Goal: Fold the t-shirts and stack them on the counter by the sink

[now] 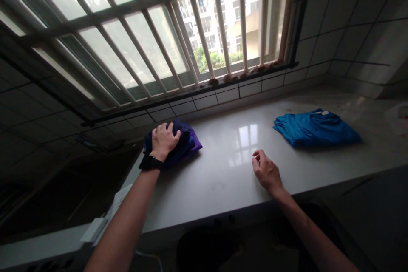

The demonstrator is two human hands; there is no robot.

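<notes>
Two hands rest on the pale surface (223, 187): the left hand (164, 141), spread, presses the folded navy and purple cloth (191, 142) near the edge, so a careless push could send it over, while the right hand (267, 171) lies loosely curled, holding nothing.

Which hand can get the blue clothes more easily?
Probably your right hand. It holds nothing, rests on the counter, and is closer to the blue clothes. The left hand is farther away, pressing on the dark clothes.
</notes>
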